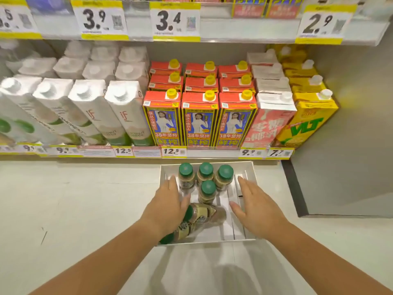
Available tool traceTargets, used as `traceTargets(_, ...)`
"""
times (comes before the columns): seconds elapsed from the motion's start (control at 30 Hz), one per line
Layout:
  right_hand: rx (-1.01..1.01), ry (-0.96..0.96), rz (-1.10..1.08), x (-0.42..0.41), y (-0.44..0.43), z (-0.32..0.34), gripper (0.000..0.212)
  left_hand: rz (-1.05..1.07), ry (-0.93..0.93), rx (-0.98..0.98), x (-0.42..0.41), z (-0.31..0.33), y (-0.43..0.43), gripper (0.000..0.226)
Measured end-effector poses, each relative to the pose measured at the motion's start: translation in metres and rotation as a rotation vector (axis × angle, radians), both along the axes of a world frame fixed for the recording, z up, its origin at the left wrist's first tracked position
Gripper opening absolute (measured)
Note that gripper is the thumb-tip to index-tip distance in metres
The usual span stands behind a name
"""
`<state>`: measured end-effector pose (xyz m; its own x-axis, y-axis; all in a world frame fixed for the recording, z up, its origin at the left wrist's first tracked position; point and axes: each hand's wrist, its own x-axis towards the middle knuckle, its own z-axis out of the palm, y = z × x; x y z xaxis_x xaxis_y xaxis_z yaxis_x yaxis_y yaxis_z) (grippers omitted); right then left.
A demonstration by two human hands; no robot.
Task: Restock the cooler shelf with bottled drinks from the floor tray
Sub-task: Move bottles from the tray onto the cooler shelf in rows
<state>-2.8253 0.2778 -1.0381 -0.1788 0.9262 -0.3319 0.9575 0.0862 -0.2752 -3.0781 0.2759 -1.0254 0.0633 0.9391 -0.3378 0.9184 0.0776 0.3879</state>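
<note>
A white tray (pixel 246 167) sits on the floor below the shelf. Several green-capped bottles (pixel 208 188) stand upright at its far end. Two more bottles (pixel 209 212) lie on their sides at the near left. My left hand (pixel 168 203) hovers flat over the lying bottles, fingers extended, covering part of them; whether it touches them I cannot tell. My right hand (pixel 253 205) is spread open over the bare right side of the tray, holding nothing.
The bottom shelf (pixel 212 152) holds white coconut-water cartons (pixel 125 111), red and yellow cartons (pixel 200 118), a pink carton (pixel 270 122) and a yellow VLT carton (pixel 306 122). A grey panel (pixel 344 145) stands at right. Pale floor surrounds the tray.
</note>
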Motion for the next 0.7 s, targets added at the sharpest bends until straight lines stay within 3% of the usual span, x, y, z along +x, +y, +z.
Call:
traceTargets(0.1, 0.0, 0.158, -0.091, -0.013, 0.016, -0.015, 0.07, 0.316, -0.273, -0.134, 0.004, -0.017, 0.021, 0.043)
traceTargets(0.2, -0.044, 0.372, -0.225, -0.025, 0.031, -0.027, 0.059, 0.451, -0.336, -0.175, 0.008, -0.032, 0.043, 0.058)
traceTargets(0.33, -0.107, 0.625, -0.4, -0.03, 0.045, -0.041, 0.052, 0.483, -0.39, -0.168, 0.01, -0.058, 0.059, 0.062)
traceTargets(0.57, -0.046, 0.775, -0.464, -0.027, 0.045, -0.053, 0.05, 0.529, -0.429, 0.006, 0.02, -0.074, 0.057, 0.038)
traceTargets(0.7, -0.002, 0.797, -0.469, -0.015, 0.04, -0.03, 0.045, 0.465, -0.467, 0.105, 0.017, -0.038, 0.051, 0.035)
